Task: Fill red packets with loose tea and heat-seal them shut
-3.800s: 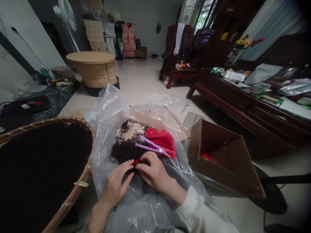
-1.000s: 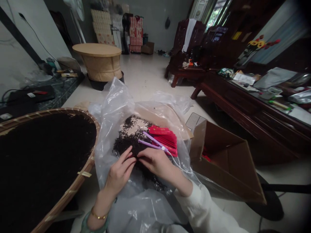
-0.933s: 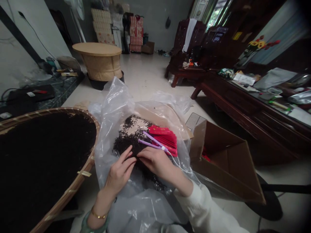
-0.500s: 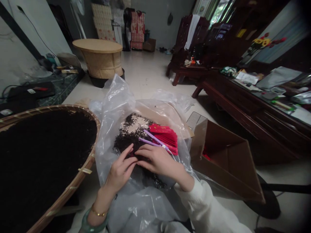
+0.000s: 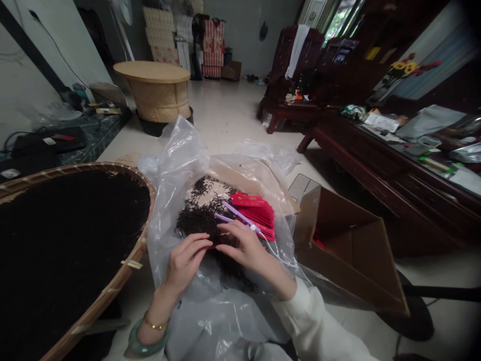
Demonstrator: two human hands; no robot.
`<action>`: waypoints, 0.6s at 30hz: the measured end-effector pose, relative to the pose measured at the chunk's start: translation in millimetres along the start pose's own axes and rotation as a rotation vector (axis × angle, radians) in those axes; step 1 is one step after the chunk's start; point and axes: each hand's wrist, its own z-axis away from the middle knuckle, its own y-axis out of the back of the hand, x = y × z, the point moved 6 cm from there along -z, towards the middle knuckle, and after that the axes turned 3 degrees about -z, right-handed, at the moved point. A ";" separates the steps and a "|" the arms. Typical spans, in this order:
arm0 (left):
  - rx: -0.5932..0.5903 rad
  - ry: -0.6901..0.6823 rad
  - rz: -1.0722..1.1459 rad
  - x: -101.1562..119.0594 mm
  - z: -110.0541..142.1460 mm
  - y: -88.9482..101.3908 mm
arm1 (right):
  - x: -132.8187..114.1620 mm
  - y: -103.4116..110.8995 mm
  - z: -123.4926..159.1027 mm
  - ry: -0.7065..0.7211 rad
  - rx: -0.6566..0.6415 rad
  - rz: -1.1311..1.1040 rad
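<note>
My left hand (image 5: 187, 264) and my right hand (image 5: 246, 247) meet low over a clear plastic sheet (image 5: 176, 170). Their fingertips pinch what looks like a small red packet (image 5: 214, 246); only a sliver shows between the fingers. Just beyond the fingers is a heap of dark, twisted dry tea leaves (image 5: 193, 220). A lilac hair straightener (image 5: 240, 213) with a white cord lies with its arms apart, close to my right fingers. Under and beside it is a fanned stack of flat red packets (image 5: 259, 213) with gold print. More dark leaves lie below my hands.
A wide bamboo tray (image 5: 150, 200) full of dark leaves stands at left. On the right is an open cardboard box (image 5: 353, 250) with something red inside, by a wire rack (image 5: 302, 184). Further off are a round woven basket (image 5: 160, 95) and a long wooden table (image 5: 379, 165).
My right fingers have lifted and spread a little from the thumb. My left fingers have drawn closer together and flattened. The tea, straightener and packet stack have stayed put.
</note>
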 end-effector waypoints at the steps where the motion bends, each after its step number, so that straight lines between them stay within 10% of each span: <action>1: 0.004 0.020 0.034 -0.9 -1.0 -1.1 | 3.1 -2.1 -1.3 -0.011 -0.003 -0.026; 6: 0.093 0.438 0.286 -21.4 0.7 -8.9 | 17.8 -6.5 -7.8 -0.058 0.109 -0.241; 13: -0.182 1.018 0.725 -23.4 16.8 -51.4 | 48.5 -15.1 -5.5 -0.280 0.192 -0.460; 18: -0.110 1.147 0.898 -21.0 19.0 -54.4 | 61.2 9.6 0.2 -0.251 0.246 0.216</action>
